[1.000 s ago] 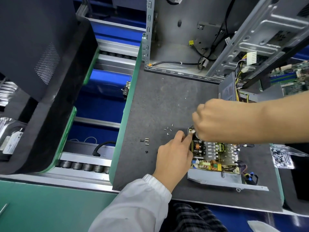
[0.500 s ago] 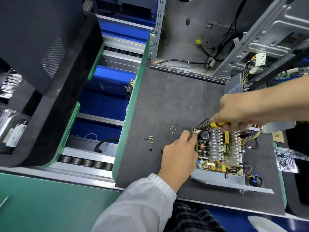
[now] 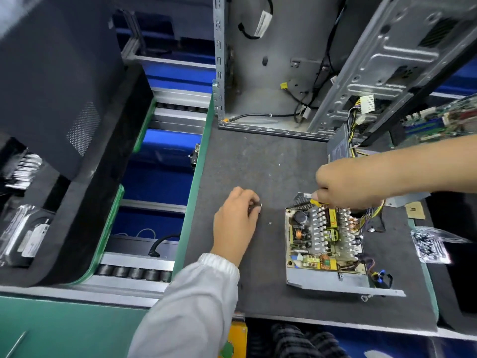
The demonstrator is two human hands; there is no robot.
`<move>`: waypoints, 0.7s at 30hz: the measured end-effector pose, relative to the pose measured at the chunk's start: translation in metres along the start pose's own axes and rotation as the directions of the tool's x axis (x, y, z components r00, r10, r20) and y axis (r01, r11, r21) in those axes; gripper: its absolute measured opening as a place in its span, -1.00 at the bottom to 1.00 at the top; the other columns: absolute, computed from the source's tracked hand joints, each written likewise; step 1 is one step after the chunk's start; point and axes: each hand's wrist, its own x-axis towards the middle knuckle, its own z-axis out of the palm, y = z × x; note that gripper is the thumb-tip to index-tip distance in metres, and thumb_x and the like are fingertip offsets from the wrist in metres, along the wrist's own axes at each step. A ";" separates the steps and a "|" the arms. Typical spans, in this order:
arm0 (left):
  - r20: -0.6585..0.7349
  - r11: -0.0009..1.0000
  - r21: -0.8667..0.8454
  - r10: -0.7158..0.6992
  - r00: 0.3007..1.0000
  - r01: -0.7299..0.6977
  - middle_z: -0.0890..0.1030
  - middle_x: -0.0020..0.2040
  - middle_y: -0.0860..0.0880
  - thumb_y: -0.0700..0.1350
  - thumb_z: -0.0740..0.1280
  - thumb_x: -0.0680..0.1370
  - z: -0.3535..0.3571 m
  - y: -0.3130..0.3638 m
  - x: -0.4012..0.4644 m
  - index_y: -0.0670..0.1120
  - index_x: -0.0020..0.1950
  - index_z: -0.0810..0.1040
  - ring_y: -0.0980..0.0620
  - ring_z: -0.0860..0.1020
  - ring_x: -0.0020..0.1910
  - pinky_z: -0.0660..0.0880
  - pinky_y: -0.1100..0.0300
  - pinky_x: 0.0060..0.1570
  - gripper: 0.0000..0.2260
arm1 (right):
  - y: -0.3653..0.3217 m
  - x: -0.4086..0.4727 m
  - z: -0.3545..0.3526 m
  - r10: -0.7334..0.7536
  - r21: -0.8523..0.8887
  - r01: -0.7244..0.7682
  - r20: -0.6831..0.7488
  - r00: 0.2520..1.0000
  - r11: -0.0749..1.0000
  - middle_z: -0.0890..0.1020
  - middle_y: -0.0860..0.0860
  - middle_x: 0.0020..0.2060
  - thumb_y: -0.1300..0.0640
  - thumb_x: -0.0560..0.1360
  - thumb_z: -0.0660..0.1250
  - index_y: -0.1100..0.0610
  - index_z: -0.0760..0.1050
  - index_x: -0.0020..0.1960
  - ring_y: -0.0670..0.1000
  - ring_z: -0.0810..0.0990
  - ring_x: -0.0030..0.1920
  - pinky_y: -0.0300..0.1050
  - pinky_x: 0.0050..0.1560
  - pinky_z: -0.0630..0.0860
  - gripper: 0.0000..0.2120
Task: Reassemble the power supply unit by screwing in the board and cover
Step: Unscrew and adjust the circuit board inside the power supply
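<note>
The open power supply unit (image 3: pixel 325 244) lies on the dark grey mat (image 3: pixel 258 161), its circuit board exposed in a grey metal tray. My right hand (image 3: pixel 346 186) hovers over the board's far edge and grips a yellow-handled screwdriver (image 3: pixel 316 202). My left hand (image 3: pixel 236 220) rests on the mat to the left of the unit, fingers curled over the spot where the loose screws lie, pinching something small and dark (image 3: pixel 258 206). One small screw (image 3: pixel 270 223) lies on the mat between hand and unit. The grey cover (image 3: pixel 338 147) stands behind my right hand.
An open computer case (image 3: pixel 284 73) stands at the back of the mat. A motherboard (image 3: pixel 438 120) sits at far right, a plastic bag of screws (image 3: pixel 429 244) at the right edge. A roller conveyor (image 3: pixel 154 177) runs left of the mat, with black foam trays (image 3: pixel 64 99) beyond.
My left hand left the board's near-left corner and moved left onto the loose screws. My right hand lifted off the board's corner and drew back to the far edge, screwdriver in its grip.
</note>
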 end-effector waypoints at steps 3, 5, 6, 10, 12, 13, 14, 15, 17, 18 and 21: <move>-0.042 1.000 -0.006 -0.026 0.999 0.026 0.51 -0.14 0.09 -0.20 0.38 0.53 -0.017 -0.013 0.008 -0.04 -0.12 0.58 0.14 0.48 -0.23 0.47 0.12 -0.15 -0.93 | 0.003 -0.019 0.003 -0.086 -0.127 0.070 -0.126 0.988 0.989 0.36 0.03 -0.38 -0.05 0.64 0.03 0.11 0.22 -0.32 0.05 0.42 -0.34 -0.15 -0.35 0.36 -0.59; -0.053 0.999 -0.026 -0.039 0.998 0.038 0.51 -0.21 0.09 -0.23 0.40 0.51 -0.026 -0.023 0.003 -0.03 -0.18 0.57 0.13 0.48 -0.25 0.48 0.12 -0.15 -0.88 | 0.011 -0.028 0.011 -0.145 -0.078 0.133 -0.164 0.976 0.988 0.39 0.04 -0.36 -0.08 0.63 0.04 0.10 0.23 -0.31 0.13 0.51 -0.24 -0.07 -0.21 0.48 -0.60; -0.049 0.999 -0.020 -0.047 0.998 0.047 0.51 -0.23 0.08 -0.22 0.41 0.51 -0.029 -0.026 -0.002 -0.02 -0.19 0.57 0.12 0.49 -0.24 0.48 0.15 -0.16 -0.87 | 0.015 -0.030 0.017 -0.169 -0.036 0.165 -0.185 0.968 0.986 0.42 0.06 -0.34 -0.09 0.63 0.04 0.11 0.26 -0.29 0.16 0.54 -0.20 -0.01 -0.14 0.52 -0.60; -0.042 0.998 0.011 -0.063 0.997 0.063 0.53 -0.20 0.11 -0.16 0.45 0.49 -0.038 -0.033 -0.023 0.06 -0.18 0.59 0.17 0.47 -0.28 0.41 0.18 -0.25 -0.87 | 0.031 -0.030 0.043 -0.232 0.131 0.278 -0.289 0.929 0.952 0.52 0.11 -0.34 -0.11 0.61 0.05 0.22 0.42 -0.18 0.11 0.52 -0.28 0.01 -0.15 0.47 -0.56; 0.021 0.999 0.032 -0.025 0.999 0.024 0.53 -0.16 0.17 -0.10 0.50 0.45 -0.039 -0.031 -0.033 0.11 -0.17 0.59 0.27 0.47 -0.24 0.35 0.28 -0.26 -0.86 | 0.037 -0.029 0.057 -0.240 0.201 0.316 -0.330 0.913 0.927 0.54 0.12 -0.36 -0.11 0.61 0.06 0.21 0.45 -0.16 0.09 0.49 -0.33 -0.08 -0.24 0.42 -0.57; 0.077 0.998 0.060 -0.007 0.997 0.002 0.52 -0.15 0.20 -0.07 0.52 0.43 -0.038 -0.030 -0.039 0.12 -0.16 0.58 0.33 0.47 -0.21 0.32 0.37 -0.26 -0.86 | 0.039 -0.028 0.063 -0.245 0.223 0.333 -0.345 0.906 0.916 0.56 0.12 -0.35 -0.11 0.60 0.07 0.20 0.47 -0.14 0.09 0.51 -0.31 -0.13 -0.27 0.40 -0.58; 0.136 0.994 0.110 0.003 0.991 -0.018 0.51 -0.13 0.22 -0.03 0.53 0.42 -0.036 -0.028 -0.043 0.12 -0.14 0.57 0.38 0.46 -0.18 0.30 0.42 -0.26 -0.85 | 0.042 -0.027 0.069 -0.250 0.244 0.347 -0.354 0.901 0.905 0.57 0.12 -0.33 -0.11 0.60 0.07 0.19 0.49 -0.12 0.08 0.53 -0.30 -0.15 -0.27 0.40 -0.59; 0.184 0.985 0.170 0.001 0.983 -0.033 0.49 -0.11 0.22 0.00 0.53 0.42 -0.033 -0.027 -0.047 0.12 -0.11 0.55 0.40 0.45 -0.16 0.28 0.44 -0.27 -0.83 | 0.044 -0.027 0.074 -0.252 0.270 0.358 -0.360 0.899 0.894 0.57 0.09 -0.33 -0.11 0.60 0.07 0.16 0.50 -0.11 0.06 0.53 -0.29 -0.15 -0.26 0.42 -0.60; 0.212 0.972 0.233 -0.012 0.977 -0.038 0.46 -0.10 0.20 0.04 0.51 0.43 -0.028 -0.026 -0.051 0.11 -0.12 0.53 0.39 0.43 -0.15 0.25 0.41 -0.27 -0.83 | 0.048 -0.029 0.080 -0.251 0.304 0.375 -0.377 0.891 0.876 0.55 0.01 -0.34 -0.12 0.60 0.07 0.11 0.50 -0.10 -0.03 0.50 -0.31 -0.17 -0.25 0.42 -0.64; 0.202 0.971 0.238 -0.016 0.979 -0.033 0.46 -0.11 0.19 0.04 0.50 0.44 -0.027 -0.026 -0.052 0.10 -0.14 0.52 0.38 0.44 -0.14 0.25 0.39 -0.27 -0.83 | 0.051 -0.029 0.082 -0.254 0.308 0.386 -0.392 0.885 0.870 0.54 -0.01 -0.35 -0.12 0.60 0.07 0.10 0.50 -0.09 -0.06 0.50 -0.32 -0.21 -0.27 0.40 -0.64; 0.188 0.962 0.274 -0.036 0.982 -0.018 0.49 -0.13 0.17 0.01 0.49 0.46 -0.027 -0.021 -0.051 0.06 -0.22 0.50 0.32 0.46 -0.16 0.29 0.31 -0.26 -0.82 | 0.066 -0.032 0.084 -0.261 0.329 0.418 -0.428 0.865 0.847 0.53 -0.01 -0.39 -0.11 0.60 0.09 0.09 0.49 -0.13 -0.07 0.51 -0.33 -0.28 -0.32 0.35 -0.66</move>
